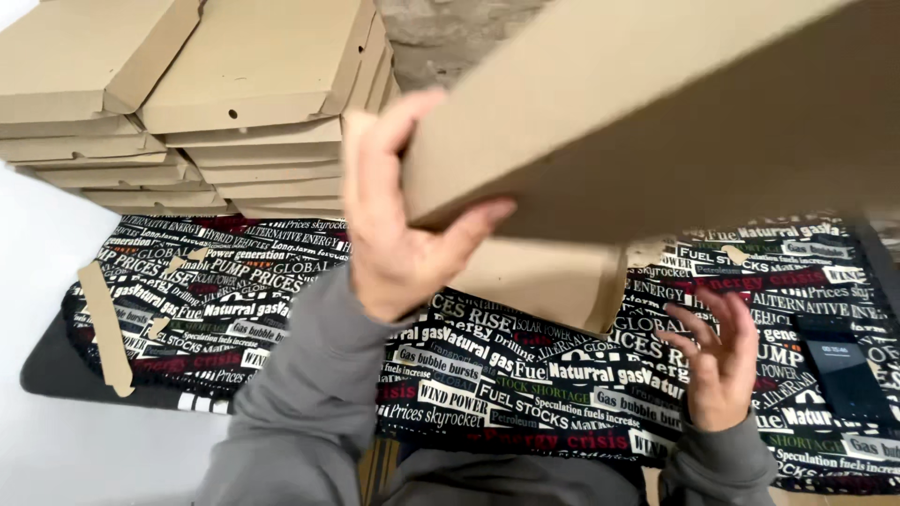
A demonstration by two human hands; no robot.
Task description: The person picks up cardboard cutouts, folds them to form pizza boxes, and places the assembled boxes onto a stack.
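Left hand (pixel 398 234) grips my box (pixel 647 122) at frame centre, right hand (pixel 722 361) spread free; finished stack (pixel 202 112) upper left.

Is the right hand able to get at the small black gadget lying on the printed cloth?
Probably yes. The right hand is open and holds nothing, and the small black rectangular gadget lies just beside it on the black-and-white printed cloth, with nothing between them.
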